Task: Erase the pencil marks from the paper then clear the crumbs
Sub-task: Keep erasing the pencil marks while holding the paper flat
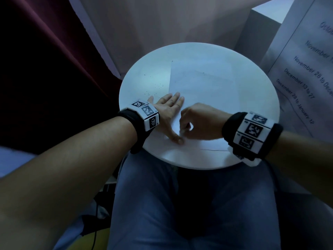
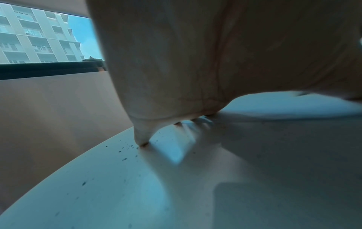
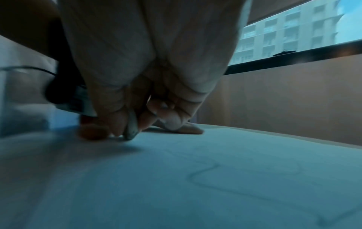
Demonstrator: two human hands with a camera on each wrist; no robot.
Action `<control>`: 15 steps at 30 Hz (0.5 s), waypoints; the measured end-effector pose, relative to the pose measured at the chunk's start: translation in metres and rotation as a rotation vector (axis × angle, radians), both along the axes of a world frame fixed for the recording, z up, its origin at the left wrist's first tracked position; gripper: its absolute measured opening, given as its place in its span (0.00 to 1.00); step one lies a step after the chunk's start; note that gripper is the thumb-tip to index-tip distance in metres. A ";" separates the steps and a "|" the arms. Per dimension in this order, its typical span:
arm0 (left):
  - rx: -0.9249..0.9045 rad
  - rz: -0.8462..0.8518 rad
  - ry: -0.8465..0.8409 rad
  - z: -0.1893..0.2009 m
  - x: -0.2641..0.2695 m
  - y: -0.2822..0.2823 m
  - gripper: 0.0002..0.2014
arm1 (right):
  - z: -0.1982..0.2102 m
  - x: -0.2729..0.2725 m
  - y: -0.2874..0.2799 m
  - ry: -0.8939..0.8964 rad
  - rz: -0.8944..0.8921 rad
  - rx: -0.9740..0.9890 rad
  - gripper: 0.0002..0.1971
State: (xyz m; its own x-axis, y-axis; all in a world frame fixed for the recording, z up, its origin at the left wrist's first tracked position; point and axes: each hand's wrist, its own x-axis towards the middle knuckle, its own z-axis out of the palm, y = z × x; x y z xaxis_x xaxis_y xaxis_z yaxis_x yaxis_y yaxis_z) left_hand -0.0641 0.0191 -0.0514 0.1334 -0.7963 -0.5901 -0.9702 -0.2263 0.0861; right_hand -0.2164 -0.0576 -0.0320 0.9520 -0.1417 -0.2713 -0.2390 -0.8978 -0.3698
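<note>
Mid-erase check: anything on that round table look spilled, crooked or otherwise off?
Dark eraser crumbs lie scattered on the round white table, off the left edge of the white paper sheet, beside the left hand pressing it flat. The right hand pinches the small white eraser on the sheet. Nothing looks damaged.

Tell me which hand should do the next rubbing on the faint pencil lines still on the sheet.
Right. The right hand already pinches the eraser with its tip on the paper, and the pencil lines lie close by. The left hand lies flat, pinning the sheet, and should probably stay.
</note>
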 end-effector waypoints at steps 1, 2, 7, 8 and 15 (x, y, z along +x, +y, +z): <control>0.002 -0.002 -0.004 -0.001 0.000 -0.001 0.75 | 0.002 -0.003 0.004 0.047 0.027 0.032 0.06; 0.004 -0.004 -0.007 -0.001 0.000 -0.001 0.75 | 0.003 -0.003 0.002 0.063 0.027 0.043 0.05; 0.002 0.004 0.005 0.000 0.000 0.001 0.74 | 0.003 0.014 -0.043 -0.077 -0.210 -0.041 0.04; 0.004 0.001 0.003 0.001 0.000 0.000 0.74 | 0.003 0.014 -0.040 -0.067 -0.196 -0.044 0.05; 0.011 -0.005 -0.002 -0.001 0.000 0.000 0.75 | 0.007 -0.002 -0.011 0.087 -0.018 0.030 0.05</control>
